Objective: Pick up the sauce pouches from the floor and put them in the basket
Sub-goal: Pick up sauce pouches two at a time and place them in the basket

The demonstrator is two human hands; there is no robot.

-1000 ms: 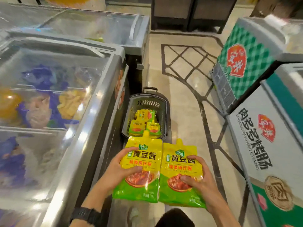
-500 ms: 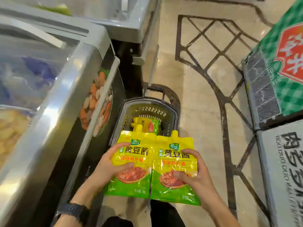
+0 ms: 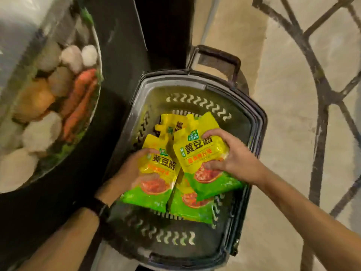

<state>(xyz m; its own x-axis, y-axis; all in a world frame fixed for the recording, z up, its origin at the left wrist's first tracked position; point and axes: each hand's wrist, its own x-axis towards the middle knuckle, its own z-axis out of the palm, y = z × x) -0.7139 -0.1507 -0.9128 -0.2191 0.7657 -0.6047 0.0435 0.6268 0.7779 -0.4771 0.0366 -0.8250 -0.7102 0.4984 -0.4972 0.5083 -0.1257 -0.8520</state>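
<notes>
Head view: left hand (image 3: 134,167) and right hand (image 3: 230,153), each clutching a soybean-sauce pouch (image 3: 201,151), have dropped inside the basket (image 3: 257,122); stacked pouches (image 3: 192,209) lie beneath the grips; release seems next.

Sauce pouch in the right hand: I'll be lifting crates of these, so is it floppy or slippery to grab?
Probably floppy: the sauce pouch bends where the right hand grips it. Likely heavy for its size, as it looks plump with sauce. Its glossy film may slip.
</notes>
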